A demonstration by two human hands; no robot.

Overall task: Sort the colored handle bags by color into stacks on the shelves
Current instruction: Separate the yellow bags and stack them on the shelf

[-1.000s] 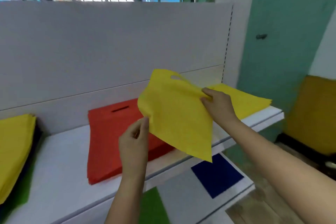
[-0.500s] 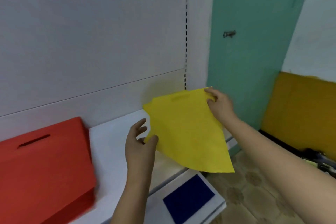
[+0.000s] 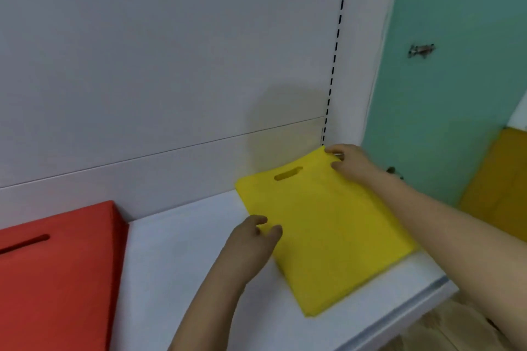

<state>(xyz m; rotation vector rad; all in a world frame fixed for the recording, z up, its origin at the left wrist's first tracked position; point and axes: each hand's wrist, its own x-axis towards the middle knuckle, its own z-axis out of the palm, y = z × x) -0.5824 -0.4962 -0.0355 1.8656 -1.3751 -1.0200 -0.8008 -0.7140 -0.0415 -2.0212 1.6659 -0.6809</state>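
Observation:
A yellow handle bag (image 3: 328, 231) lies flat on the white shelf (image 3: 185, 265) at its right end, handle slot toward the back panel; it looks thick, like the top of a yellow stack. My left hand (image 3: 248, 248) pinches the bag's left edge between thumb and fingers. At the far right corner of the bag, against the back panel, my right hand (image 3: 350, 164) grips it with curled fingers. A stack of red handle bags (image 3: 57, 271) sits on the same shelf at the left, apart from the yellow one.
The grey back panel (image 3: 171, 65) rises behind the shelf, with a slotted upright (image 3: 336, 45) at its right end. A green wall (image 3: 456, 65) and an orange-yellow panel (image 3: 499, 185) stand to the right. The shelf's front edge (image 3: 413, 302) runs below the yellow bag.
The yellow bag, held in the air before, has come down flat onto the shelf's right end. Both hands followed it down, and my view has swung right and closer.

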